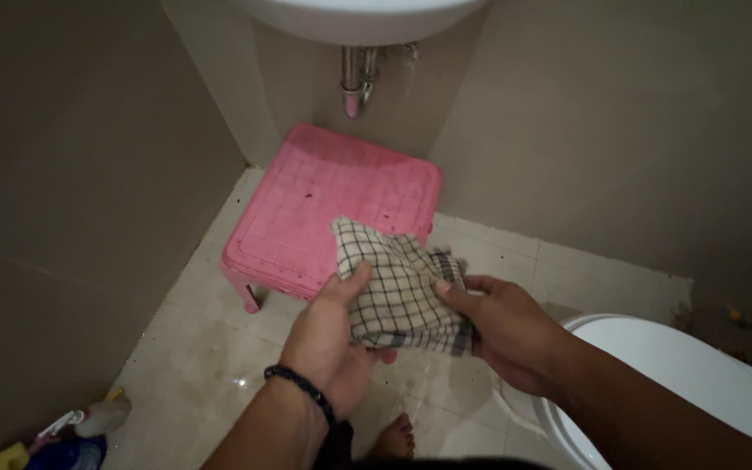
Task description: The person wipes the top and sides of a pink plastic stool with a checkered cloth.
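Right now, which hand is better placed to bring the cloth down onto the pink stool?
Probably the left hand. It grips the cloth on the side nearer the stool. The right hand holds the far edge, beside the toilet.

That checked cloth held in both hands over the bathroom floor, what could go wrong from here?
1. The checked cloth hangs loose between the left hand and right hand; a slack grip could drop it onto the tiled floor, which looks stained and wet.
2. A bare foot stands on that shiny floor, so a slip seems possible.
3. The pink stool sits close ahead, easy to bump.
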